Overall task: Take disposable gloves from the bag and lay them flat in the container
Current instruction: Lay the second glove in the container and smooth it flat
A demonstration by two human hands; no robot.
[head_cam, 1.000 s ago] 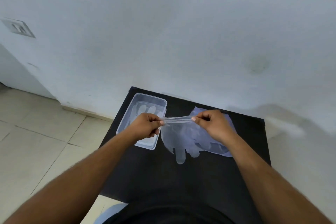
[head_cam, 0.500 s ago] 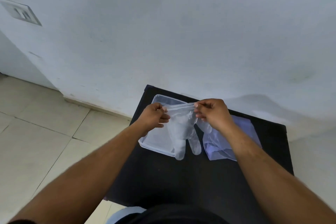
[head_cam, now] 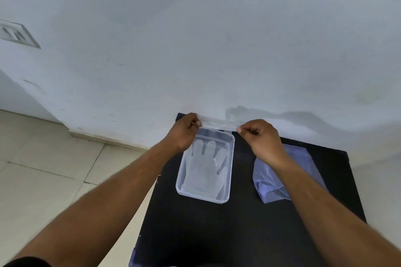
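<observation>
A clear rectangular plastic container (head_cam: 230, 171) sits on a black table (head_cam: 238, 234). A see-through disposable glove (head_cam: 205, 171) lies inside it, fingers pointing to the far end. My left hand (head_cam: 184, 132) and my right hand (head_cam: 262, 138) each pinch one end of a glove's cuff (head_cam: 218, 124), stretched taut above the container's far edge. I cannot tell whether this cuff belongs to the glove in the container. A crumpled pale plastic bag (head_cam: 267, 184) lies to the right of the container, partly hidden by my right forearm.
A white wall (head_cam: 195, 50) rises right behind the table's far edge. A switch plate (head_cam: 15, 34) is on the wall at far left. Tiled floor (head_cam: 43, 169) lies to the left of the table.
Both hands carried the glove from over the bag leftward and away from me to the container. The glove hung down between them before; now a glove lies in the container.
</observation>
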